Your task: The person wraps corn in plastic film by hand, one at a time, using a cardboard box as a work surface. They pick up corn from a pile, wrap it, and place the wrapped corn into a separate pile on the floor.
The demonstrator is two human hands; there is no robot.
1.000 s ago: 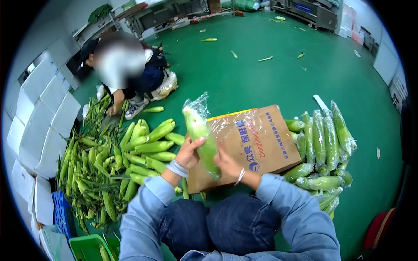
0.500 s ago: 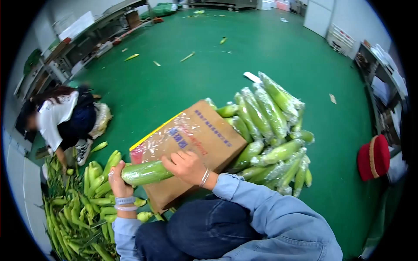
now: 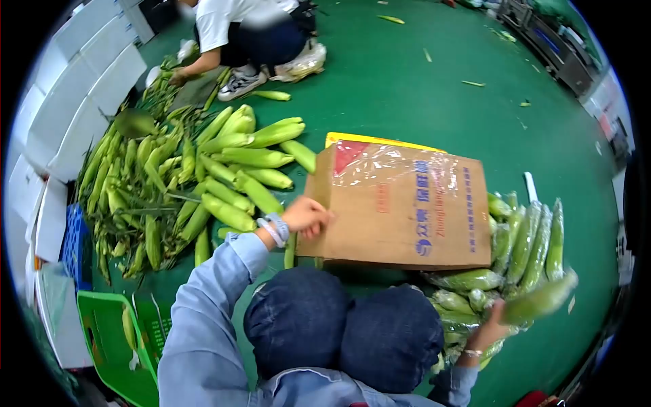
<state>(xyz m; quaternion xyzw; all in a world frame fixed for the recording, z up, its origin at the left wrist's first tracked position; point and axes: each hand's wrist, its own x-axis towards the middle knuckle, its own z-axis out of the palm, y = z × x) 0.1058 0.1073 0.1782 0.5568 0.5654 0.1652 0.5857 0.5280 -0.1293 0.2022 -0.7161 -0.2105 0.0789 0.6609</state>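
My right hand point(image 3: 489, 332) grips one end of a green corn ear point(image 3: 542, 298), blurred by motion, above the pile of film-wrapped corn point(image 3: 532, 244) on the right. Over the left edge of a brown cardboard box point(image 3: 400, 203) is my left hand point(image 3: 308, 216), its fingers curled closed; whether something is in them I cannot make out. Clear film lies across the top of the box. Unwrapped corn ears point(image 3: 227, 203), still in green husks, are heaped on the floor left of the box.
Another person point(image 3: 254, 41) squats at the upper left, one hand in the husks. A green plastic crate point(image 3: 112, 339) stands at the lower left, near a blue crate point(image 3: 76, 247) and white foam boxes point(image 3: 74, 136). Scraps dot the green floor.
My right hand has swung from over the box to the right pile with the corn ear. My left hand has let go of that ear. The head view has turned left.
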